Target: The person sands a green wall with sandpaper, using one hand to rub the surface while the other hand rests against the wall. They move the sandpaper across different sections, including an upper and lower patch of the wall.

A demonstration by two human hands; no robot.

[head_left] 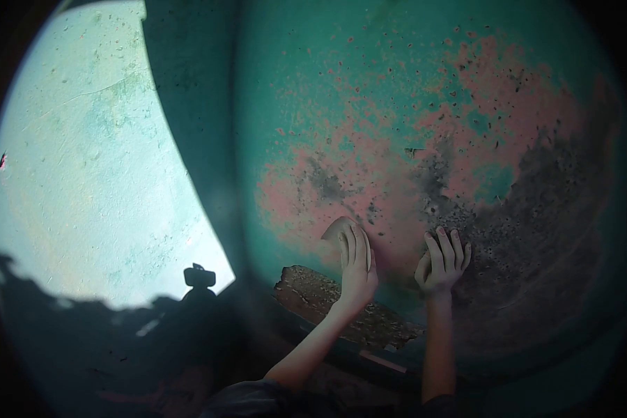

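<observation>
My left hand (357, 259) holds a thin, rounded grey-brown piece (336, 228) flat against a curved green panel (313, 63). The fingers lie close together over that piece, whose left part shows beside them. To the right, my right hand (444, 265) rests on the same panel with its fingers a little apart and nothing visible in it. Around and above both hands the panel is worn, with a mottled pink patch (390, 209) and a dark grey patch (536, 237).
A rough brown flaking area (306, 289) lies below and left of my left hand. At the far left is a sunlit pale green surface (97, 160), with a dark shadow (83, 341) across its lower part. The panel's lower edge curves beneath my forearms.
</observation>
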